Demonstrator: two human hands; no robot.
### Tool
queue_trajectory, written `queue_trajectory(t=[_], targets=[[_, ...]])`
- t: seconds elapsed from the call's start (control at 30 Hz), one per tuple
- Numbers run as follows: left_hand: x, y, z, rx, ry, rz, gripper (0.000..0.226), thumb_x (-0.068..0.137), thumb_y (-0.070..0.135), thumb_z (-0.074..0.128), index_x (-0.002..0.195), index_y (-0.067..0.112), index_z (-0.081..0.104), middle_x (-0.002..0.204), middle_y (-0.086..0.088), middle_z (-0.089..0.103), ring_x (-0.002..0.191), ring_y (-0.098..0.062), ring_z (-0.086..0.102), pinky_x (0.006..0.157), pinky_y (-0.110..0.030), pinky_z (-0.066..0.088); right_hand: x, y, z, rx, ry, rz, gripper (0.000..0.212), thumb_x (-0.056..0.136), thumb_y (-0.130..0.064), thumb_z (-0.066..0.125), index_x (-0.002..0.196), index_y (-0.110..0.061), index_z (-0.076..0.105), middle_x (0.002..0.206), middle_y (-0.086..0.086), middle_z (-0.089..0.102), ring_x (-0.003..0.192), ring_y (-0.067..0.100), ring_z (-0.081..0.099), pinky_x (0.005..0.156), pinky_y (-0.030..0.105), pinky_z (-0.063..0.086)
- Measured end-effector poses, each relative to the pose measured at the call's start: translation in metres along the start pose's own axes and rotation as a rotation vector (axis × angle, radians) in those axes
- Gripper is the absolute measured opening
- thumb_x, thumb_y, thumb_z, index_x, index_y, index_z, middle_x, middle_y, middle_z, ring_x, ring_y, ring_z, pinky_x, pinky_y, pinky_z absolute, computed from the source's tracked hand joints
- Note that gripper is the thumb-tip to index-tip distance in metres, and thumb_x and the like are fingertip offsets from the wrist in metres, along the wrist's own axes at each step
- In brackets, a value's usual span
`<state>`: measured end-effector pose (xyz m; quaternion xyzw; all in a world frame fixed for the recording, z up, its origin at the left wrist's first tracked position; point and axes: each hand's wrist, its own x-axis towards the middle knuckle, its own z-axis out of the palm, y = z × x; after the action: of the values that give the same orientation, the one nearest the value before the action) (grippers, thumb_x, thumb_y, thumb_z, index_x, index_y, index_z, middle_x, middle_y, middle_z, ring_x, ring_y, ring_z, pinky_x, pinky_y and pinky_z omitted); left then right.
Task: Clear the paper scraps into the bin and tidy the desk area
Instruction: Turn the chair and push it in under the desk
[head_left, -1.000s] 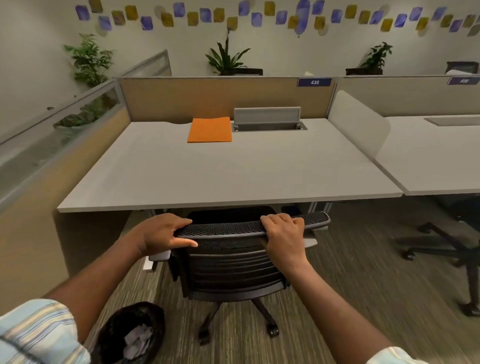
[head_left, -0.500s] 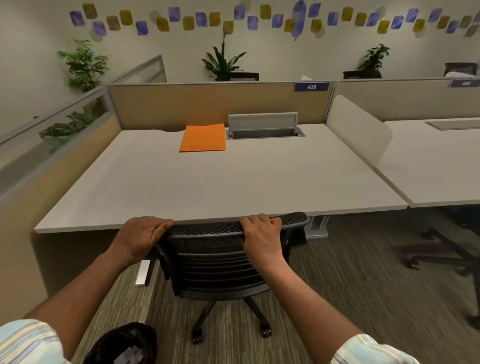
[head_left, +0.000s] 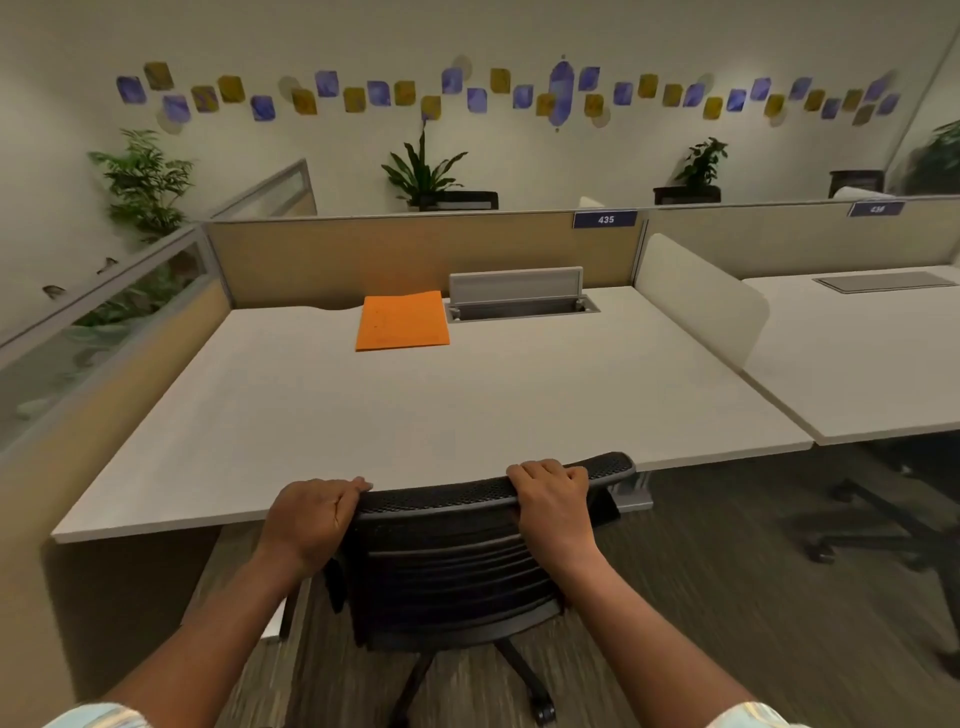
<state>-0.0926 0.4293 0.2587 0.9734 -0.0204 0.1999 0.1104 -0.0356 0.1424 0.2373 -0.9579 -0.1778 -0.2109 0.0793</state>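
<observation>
Both hands, left hand (head_left: 311, 514) and right hand (head_left: 553, 501), clamped on chair back (head_left: 457, 525); harder push risked banging the surface (head_left: 415, 415) edge at 12 o'clock.

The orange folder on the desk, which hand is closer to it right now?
Left. The left hand grips the chair back almost straight in front of the orange folder; the right hand grips farther right.

Black mesh-backed office chair (head_left: 457, 566) on castors, upright, pushed against near edge of pale desk (head_left: 415, 415), orange folder (head_left: 402, 320) lay flat at far centre.
</observation>
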Motion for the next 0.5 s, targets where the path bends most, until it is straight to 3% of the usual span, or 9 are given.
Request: queue_trajectory(t=[0.17, 0.5], targets=[[0.002, 0.000, 0.008, -0.018, 0.073, -0.145, 0.073, 0.089, 0.049, 0.016, 0.067, 0.006, 0.070, 0.059, -0.012, 0.068, 0.057, -0.030, 0.061, 0.059, -0.039, 0.049, 0.005, 0.001, 0.004, -0.001, -0.011, 0.013, 0.023, 0.077, -0.008, 0.057, 0.094, -0.024, 0.059, 0.087, -0.006, 0.065, 0.084, 0.024, 0.058, 0.070, 0.039, 0.034], [0.017, -0.013, 0.018, 0.042, 0.064, -0.113, 0.066, 0.092, 0.041, 0.022, 0.059, 0.007, 0.068, 0.050, -0.010, 0.064, 0.048, -0.030, 0.057, 0.052, -0.036, 0.043, 0.021, 0.004, 0.009, -0.001, -0.045, 0.018, 0.022, 0.081, -0.011, 0.048, 0.095, -0.027, 0.054, 0.090, -0.007, 0.063, 0.089, 0.023, 0.055, 0.074, 0.039, 0.032]])
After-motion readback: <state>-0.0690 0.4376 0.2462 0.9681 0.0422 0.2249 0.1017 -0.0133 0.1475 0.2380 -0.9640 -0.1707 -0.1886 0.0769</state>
